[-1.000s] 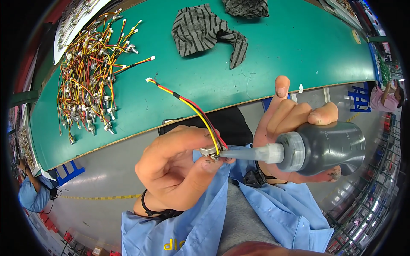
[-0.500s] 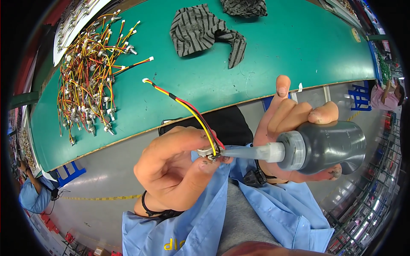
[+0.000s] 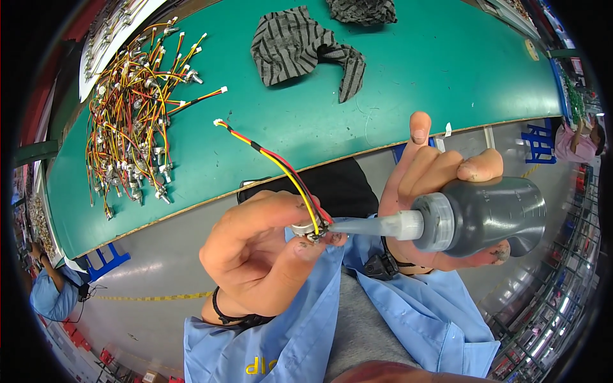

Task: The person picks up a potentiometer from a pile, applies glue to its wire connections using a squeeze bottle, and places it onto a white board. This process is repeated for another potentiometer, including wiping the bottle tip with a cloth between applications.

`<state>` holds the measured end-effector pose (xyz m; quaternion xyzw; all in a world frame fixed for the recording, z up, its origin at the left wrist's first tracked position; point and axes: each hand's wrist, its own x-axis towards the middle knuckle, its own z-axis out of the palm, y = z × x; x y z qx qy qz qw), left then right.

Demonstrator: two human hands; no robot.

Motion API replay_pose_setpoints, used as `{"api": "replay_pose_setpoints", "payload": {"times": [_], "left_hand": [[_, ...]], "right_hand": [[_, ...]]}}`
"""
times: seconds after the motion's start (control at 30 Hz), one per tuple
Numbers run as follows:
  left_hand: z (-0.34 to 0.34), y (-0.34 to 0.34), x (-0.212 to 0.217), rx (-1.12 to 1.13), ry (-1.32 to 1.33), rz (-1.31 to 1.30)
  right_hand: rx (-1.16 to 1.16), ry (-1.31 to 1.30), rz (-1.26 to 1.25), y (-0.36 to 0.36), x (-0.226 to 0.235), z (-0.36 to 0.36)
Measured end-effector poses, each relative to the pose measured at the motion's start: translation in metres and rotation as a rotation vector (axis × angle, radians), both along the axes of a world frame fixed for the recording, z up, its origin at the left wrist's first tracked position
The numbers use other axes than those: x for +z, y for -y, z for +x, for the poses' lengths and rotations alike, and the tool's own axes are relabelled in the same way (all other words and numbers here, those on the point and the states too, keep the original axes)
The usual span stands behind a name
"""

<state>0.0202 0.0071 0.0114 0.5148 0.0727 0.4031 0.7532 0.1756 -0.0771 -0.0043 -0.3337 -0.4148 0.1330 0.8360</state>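
Note:
My left hand (image 3: 246, 249) pinches a small potentiometer (image 3: 302, 228) between thumb and fingers, with its solder terminals facing right. Red, black and yellow wires (image 3: 295, 182) rise from it toward the upper left and end in a white connector (image 3: 219, 122). My right hand (image 3: 424, 179) grips a translucent squeeze bottle (image 3: 498, 217) of dark liquid, held on its side with the index finger stretched out. The bottle's tapered nozzle (image 3: 367, 225) points left, and its tip is at the terminals. Whether it touches them I cannot tell.
On the green table (image 3: 434, 76) lies a heap of wired potentiometers (image 3: 131, 121) at the left. A striped grey cloth (image 3: 287, 48) and a second crumpled cloth (image 3: 364, 9) lie farther back. Blue stools (image 3: 105, 260) stand on the floor. Other people are at both sides.
The potentiometer and its wires have tilted slightly in my left hand. The bottle has shifted a little up and left, its nozzle tip still at the terminals. Both grips stay the same.

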Motion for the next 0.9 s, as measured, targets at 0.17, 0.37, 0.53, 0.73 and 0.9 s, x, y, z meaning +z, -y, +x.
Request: {"api": "replay_pose_setpoints", "payload": {"times": [0.17, 0.37, 0.53, 0.73, 0.9], "left_hand": [[0.0001, 0.0004, 0.0009, -0.004, -0.002, -0.014], [-0.0015, -0.0005, -0.0009, -0.017, 0.006, 0.013], [-0.0028, -0.0012, -0.0011, -0.045, 0.015, 0.004], [-0.0042, -0.0012, 0.0002, -0.09, 0.014, -0.054], [-0.006, 0.0006, 0.0023, -0.108, -0.012, -0.129]], "right_hand": [[0.004, 0.005, 0.005, 0.0002, 0.0001, 0.0006], [0.033, 0.007, -0.001, 0.0021, -0.0002, 0.0027], [0.029, -0.004, 0.006, 0.0025, -0.001, 0.0031], [0.032, 0.016, -0.01, 0.0016, 0.0005, 0.0036], [0.025, -0.029, 0.027, 0.0008, -0.0012, 0.0016]]}}
